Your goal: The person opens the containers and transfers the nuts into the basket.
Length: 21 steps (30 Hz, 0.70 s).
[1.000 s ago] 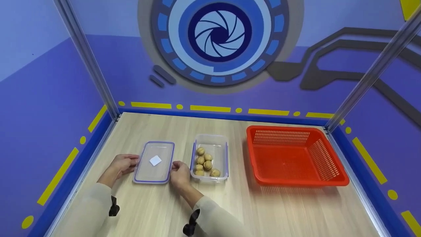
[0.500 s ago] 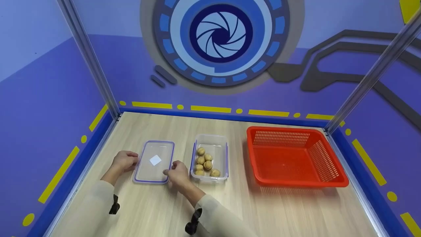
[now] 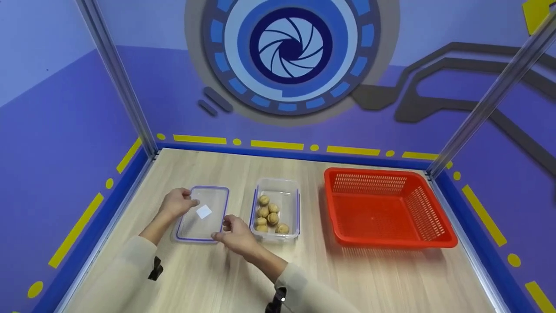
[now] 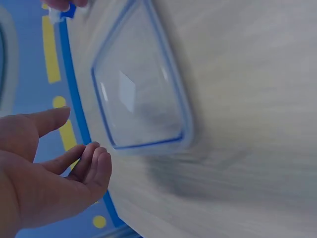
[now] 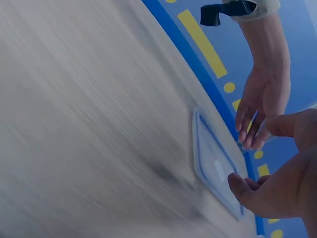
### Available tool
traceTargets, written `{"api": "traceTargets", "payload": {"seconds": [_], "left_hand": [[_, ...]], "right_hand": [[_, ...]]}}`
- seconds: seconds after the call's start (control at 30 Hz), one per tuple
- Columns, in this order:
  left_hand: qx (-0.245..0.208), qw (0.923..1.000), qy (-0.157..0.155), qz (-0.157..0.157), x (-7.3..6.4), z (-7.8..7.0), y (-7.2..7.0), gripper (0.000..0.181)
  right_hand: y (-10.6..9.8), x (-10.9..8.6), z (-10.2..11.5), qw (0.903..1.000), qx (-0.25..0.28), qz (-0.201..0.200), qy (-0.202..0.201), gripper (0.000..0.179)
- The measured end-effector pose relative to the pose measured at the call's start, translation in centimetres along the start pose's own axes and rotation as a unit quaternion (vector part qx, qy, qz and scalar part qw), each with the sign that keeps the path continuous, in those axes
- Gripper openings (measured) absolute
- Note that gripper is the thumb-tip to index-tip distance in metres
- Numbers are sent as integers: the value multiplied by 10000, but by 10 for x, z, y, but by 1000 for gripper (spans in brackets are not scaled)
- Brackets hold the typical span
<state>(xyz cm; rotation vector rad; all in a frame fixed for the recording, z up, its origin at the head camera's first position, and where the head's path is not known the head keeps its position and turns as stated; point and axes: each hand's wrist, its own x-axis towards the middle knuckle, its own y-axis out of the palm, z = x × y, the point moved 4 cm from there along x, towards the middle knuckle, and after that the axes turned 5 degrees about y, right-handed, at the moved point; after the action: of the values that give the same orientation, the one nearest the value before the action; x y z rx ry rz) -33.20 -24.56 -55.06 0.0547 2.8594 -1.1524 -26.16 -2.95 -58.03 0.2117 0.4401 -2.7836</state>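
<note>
High, forward-down head view, close wrist views, seemingly tilted, all sharing lid [image 3: 204,226]

A pale, wood-grained table [image 3: 304,278] carries three things in a row; at the left a clear lid [image 3: 200,228] with a blue edge lies flat; near it, in the middle, stands a clear container [image 3: 276,237]; at the right sits a red, perforated basket [image 3: 395,241].

R hand [image 3: 239,238] in lid [image 3: 203,225]/box [image 3: 289,208] gap; room btwn box & basket [image 3: 373,219].
</note>
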Motion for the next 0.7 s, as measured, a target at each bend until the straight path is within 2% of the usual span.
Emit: {"api": "traceTargets", "payload": {"seconds": [0.1, 0.2, 0.37, 0.57, 0.63, 0.7], "left_hand": [[-148, 9996, 147, 180, -3, -17, 6, 57], [-305, 9987, 292, 288, -7, -35, 12, 56], [-551, 9953, 705, 358, -12, -64, 27, 51], [-1168, 9874, 900, 567, -24, -95, 44, 48], [-1327, 9842, 998, 612, -27, -105, 48, 48], [-1383, 9825, 1106, 577, -26, -114, 53, 48]], "right_hand": [[-9, -9, 6, 9994, -165, 223, -223, 58], [-22, -16, 10, 9979, -241, 258, -545, 59], [-53, -24, 8, 9937, -173, 38, -1110, 50], [-91, -33, 2, 9850, -189, -131, -1708, 44], [-103, -35, 0, 9812, -439, -206, -1869, 44], [-116, -36, -2, 9728, -854, -370, -2121, 44]]}}
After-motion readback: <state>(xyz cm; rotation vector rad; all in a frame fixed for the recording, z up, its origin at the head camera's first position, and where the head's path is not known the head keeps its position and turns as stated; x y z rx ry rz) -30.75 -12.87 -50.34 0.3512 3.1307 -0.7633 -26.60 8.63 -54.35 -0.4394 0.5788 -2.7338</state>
